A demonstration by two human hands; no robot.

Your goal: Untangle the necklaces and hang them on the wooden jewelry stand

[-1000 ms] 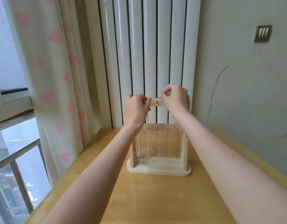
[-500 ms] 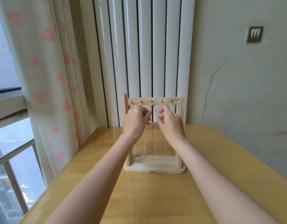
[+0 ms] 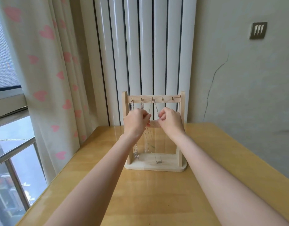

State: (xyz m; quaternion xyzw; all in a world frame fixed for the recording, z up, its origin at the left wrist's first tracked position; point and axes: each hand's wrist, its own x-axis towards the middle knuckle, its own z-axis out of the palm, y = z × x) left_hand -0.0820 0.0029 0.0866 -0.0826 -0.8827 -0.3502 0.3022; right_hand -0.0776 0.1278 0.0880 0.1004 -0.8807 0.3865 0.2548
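The wooden jewelry stand (image 3: pixel 179 128) stands upright on its flat base, with two side posts and a top bar carrying five small hooks. Three thin chain necklaces hang from the three leftmost hooks. The first necklace (image 3: pixel 136 150) ends in a small bow-shaped pendant near the base. The second necklace (image 3: pixel 147 144) hangs beside it. The third necklace (image 3: pixel 155 106), on the middle hook, spreads into two strands and carries a small bar pendant (image 3: pixel 158 161) just above the base.

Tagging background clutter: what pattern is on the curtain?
Pink hearts on cream curtain, clearest in the head view, left of the stand.
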